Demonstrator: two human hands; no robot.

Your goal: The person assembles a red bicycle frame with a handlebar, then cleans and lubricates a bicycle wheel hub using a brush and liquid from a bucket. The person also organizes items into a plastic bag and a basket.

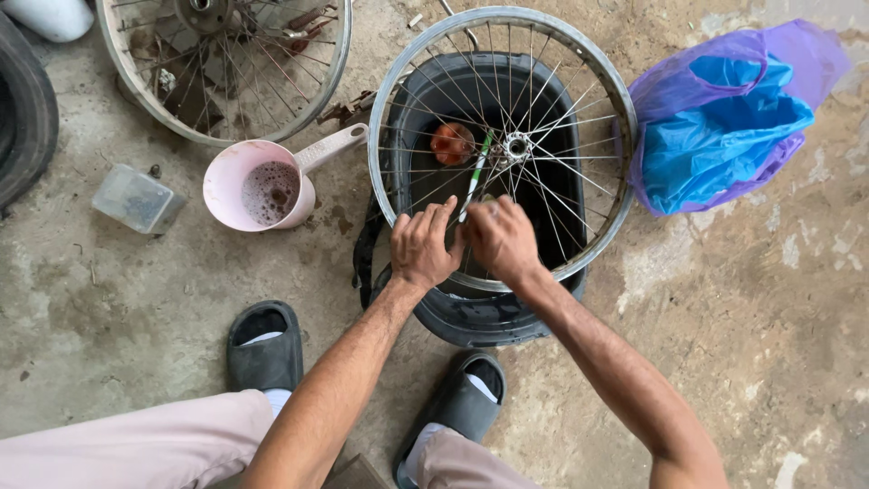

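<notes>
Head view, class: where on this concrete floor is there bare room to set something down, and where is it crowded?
Bare concrete floor lies below the purple and blue plastic bag, right of the person's right arm. A smaller patch lies left of the dark slipper, below the clear plastic box. It is crowded around the pink plastic scoop and the spoked wheel rim on the black tub.

You are squatting in an informal bicycle repair spot on a stained, patchy concrete floor (742,344). A spoked wheel rim (503,145) lies over a black tub (489,308) just beyond your fingers, a second spoked wheel (226,68) lies farther off to their left, and a rubber tyre (23,113) sits at the far left edge. A pink scoop of murky water (262,186) stands on the floor left of the fingers.
</notes>
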